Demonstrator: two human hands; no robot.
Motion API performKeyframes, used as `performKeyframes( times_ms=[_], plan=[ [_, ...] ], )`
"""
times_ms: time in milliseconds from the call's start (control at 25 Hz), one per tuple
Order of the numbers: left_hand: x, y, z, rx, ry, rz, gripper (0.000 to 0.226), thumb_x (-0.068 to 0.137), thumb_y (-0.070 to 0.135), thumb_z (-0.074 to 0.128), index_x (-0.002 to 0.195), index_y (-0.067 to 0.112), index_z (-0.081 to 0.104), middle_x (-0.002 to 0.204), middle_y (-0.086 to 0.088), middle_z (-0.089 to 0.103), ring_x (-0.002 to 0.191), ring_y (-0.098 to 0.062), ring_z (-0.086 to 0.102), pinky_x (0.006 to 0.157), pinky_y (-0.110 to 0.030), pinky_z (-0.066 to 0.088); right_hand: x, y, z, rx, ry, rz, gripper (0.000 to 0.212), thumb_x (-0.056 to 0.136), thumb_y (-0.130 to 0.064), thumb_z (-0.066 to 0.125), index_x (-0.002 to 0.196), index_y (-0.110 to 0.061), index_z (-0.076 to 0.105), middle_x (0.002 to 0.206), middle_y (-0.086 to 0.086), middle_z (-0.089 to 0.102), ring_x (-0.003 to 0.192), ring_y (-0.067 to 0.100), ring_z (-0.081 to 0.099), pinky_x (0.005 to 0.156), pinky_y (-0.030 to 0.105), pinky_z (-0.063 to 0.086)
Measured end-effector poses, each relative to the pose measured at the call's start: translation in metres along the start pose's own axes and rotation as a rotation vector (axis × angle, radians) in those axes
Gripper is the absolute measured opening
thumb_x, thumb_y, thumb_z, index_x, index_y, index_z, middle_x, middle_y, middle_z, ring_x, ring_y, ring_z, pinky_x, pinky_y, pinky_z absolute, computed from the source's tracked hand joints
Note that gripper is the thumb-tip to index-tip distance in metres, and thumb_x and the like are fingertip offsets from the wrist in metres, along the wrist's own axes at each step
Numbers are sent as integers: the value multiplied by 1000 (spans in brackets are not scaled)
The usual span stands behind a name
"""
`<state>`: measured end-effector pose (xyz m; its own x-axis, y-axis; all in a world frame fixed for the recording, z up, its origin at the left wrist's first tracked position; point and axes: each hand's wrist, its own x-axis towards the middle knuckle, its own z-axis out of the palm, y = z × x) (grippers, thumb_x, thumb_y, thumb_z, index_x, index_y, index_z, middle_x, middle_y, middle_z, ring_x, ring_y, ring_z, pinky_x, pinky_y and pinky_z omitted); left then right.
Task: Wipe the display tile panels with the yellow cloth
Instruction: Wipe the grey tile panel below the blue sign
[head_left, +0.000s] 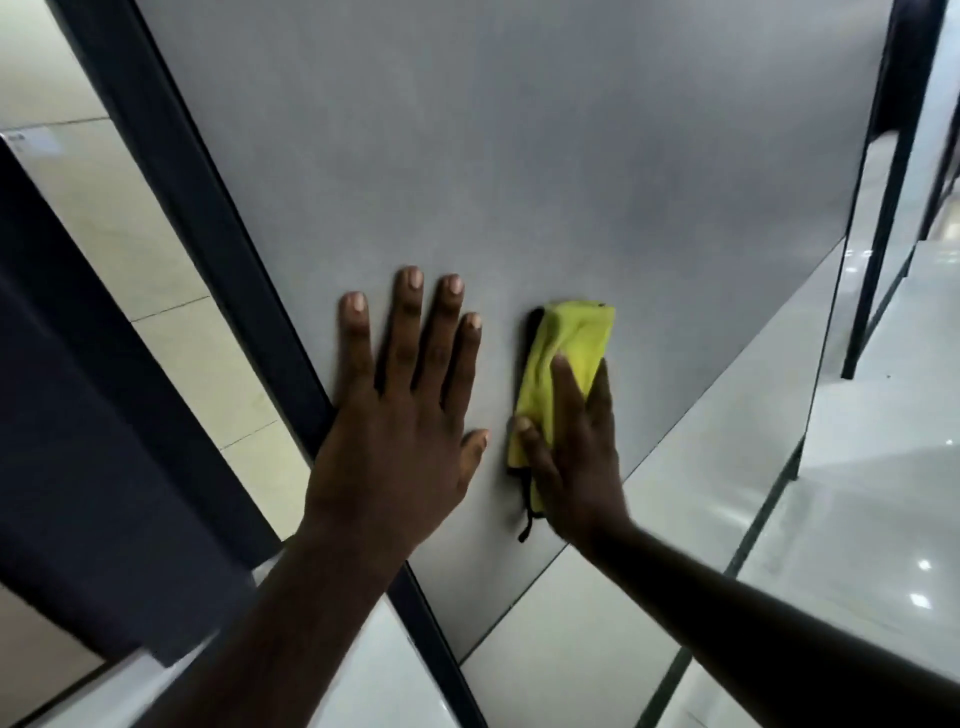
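Note:
A large matte grey tile panel (519, 156) fills most of the view, tilted, with a dark metal frame along its left edge. My left hand (400, 415) lies flat on the panel near that frame, fingers straight and spread. Just to its right, my right hand (569, 447) presses a folded yellow cloth (569, 338) against the panel, with fingers and thumb lying over the cloth's lower half. The cloth's upper half shows above the fingers, and a dark edge and loop hang below the hand.
The dark frame bar (218, 249) runs diagonally at left, with another dark panel (78, 415) beside it. A glossy pale tile panel (727, 441) adjoins the grey one at lower right. Thin black stand legs (883, 208) rise at far right over shiny floor.

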<state>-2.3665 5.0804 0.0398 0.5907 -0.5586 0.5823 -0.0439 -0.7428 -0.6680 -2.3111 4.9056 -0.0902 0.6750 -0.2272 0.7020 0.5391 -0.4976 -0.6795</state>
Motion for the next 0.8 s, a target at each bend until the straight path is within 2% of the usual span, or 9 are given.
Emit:
performKeyframes(
  times_ms=[80, 200, 240, 280, 400, 440, 560, 720, 800],
  plan=[
    [-16, 20, 13, -39, -7, 7, 99, 109, 62, 37, 172, 1, -8, 176, -30, -21, 162, -56, -15, 124, -79, -11, -63, 28, 8, -74, -164, -276, 66, 106, -40, 60, 164, -40, 29, 178, 12, 5, 165, 28, 12, 130, 42, 28],
    [-33, 45, 29, -27, -55, 25, 105, 104, 64, 46, 172, 2, -5, 178, -28, -17, 164, -54, -14, 124, -78, -13, -79, 70, 12, 216, 70, 406, 69, 97, -47, 60, 153, -67, 25, 171, -17, 21, 159, 10, 27, 127, 47, 34],
    [-36, 53, 34, -12, -65, 29, 107, 103, 64, 49, 173, 2, -3, 178, -28, -15, 164, -53, -13, 126, -76, -13, -70, 76, 13, 236, 122, 574, 70, 96, -47, 59, 154, -66, 25, 167, -21, 27, 156, 6, 30, 128, 45, 33],
    [-37, 65, 39, -14, -80, 38, 108, 102, 63, 52, 173, 1, 0, 179, -27, -11, 165, -52, -10, 128, -74, -12, -62, 80, 8, 180, 109, 572, 70, 99, -44, 61, 158, -58, 26, 166, -20, 28, 154, 2, 28, 129, 40, 29],
    [-33, 110, 66, -53, -113, 145, 104, 98, 55, 64, 174, 6, 13, 181, -25, 1, 168, -44, 1, 134, -64, -7, -66, 111, -6, 72, 11, 195, 73, 101, -31, 70, 160, -45, 30, 172, -2, 23, 159, 4, 20, 128, 22, 24],
    [-26, 127, 74, -62, -128, 189, 103, 97, 52, 67, 174, 7, 16, 181, -23, 4, 169, -41, 5, 135, -62, -7, -64, 133, -12, 69, -2, 233, 74, 96, -32, 72, 156, -48, 32, 170, 0, 27, 158, 10, 26, 128, 27, 28],
    [2, 171, 90, -71, -160, 228, 99, 95, 47, 70, 174, 12, 21, 183, -14, 9, 169, -34, 11, 134, -60, -8, -42, 185, -30, 220, 129, 769, 77, 75, -45, 66, 145, -52, 36, 151, 2, 49, 138, 26, 50, 116, 50, 46],
    [57, 225, 104, -114, -163, 196, 97, 93, 40, 72, 173, 11, 25, 183, -9, 15, 168, -28, 17, 135, -58, -4, -1, 219, -68, 130, -11, 342, 75, 81, -30, 78, 147, -35, 44, 157, 2, 38, 146, 14, 39, 113, 15, 37],
    [78, 246, 107, -131, -164, 156, 98, 91, 40, 74, 173, 11, 27, 182, -8, 17, 168, -28, 18, 135, -58, -3, 17, 255, -82, 141, 3, 449, 76, 76, -27, 74, 144, -34, 42, 150, 1, 39, 142, 18, 41, 113, 26, 43]
  ],
)
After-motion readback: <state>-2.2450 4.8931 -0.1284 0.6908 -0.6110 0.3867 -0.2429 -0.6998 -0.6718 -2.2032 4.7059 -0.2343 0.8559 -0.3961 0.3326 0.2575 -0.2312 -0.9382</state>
